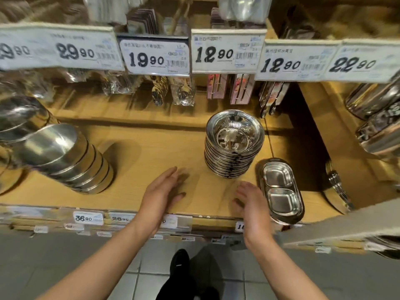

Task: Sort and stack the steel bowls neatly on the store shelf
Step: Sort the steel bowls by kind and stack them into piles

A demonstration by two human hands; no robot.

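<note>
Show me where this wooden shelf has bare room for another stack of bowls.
The widest bare patch of the wooden shelf lies between the leaning stack of deep steel bowls and the upright stack of shallow steel bowls, ahead of the open left hand. It is crowded on the right, where the right hand nears the two-compartment steel dishes.

bowl stack (234, 144) on shelf (151, 148), divided dishes (281, 189) right

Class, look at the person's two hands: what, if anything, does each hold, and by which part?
Nothing is held. The left hand and right hand hover open over the shelf, with no grip on anything.
</note>
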